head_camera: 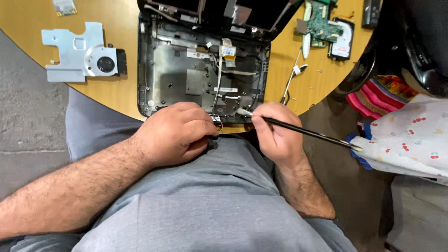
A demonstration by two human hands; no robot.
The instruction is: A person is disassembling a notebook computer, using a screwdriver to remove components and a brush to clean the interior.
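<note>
An opened laptop base (pixel 177 65) with bare metal shielding, ribbon cables and thin wires lies on the round wooden table (pixel 28 23). My left hand (pixel 175 133) rests at the base's near edge, fingers curled on a small black part with thin wires (pixel 216 120). My right hand (pixel 276 130) grips a thin black tool (pixel 308 133) like a pen. Its light tip (pixel 243 112) touches the base's near edge just right of that part. The tool's handle runs out to the right.
A metal heatsink plate with a round fan (pixel 84 51) lies at the table's left. A green circuit board (pixel 322 23) and a hard drive (pixel 343 39) sit at the back right. Patterned cloth (pixel 410 135) lies right of my knees. Grey trousers fill the foreground.
</note>
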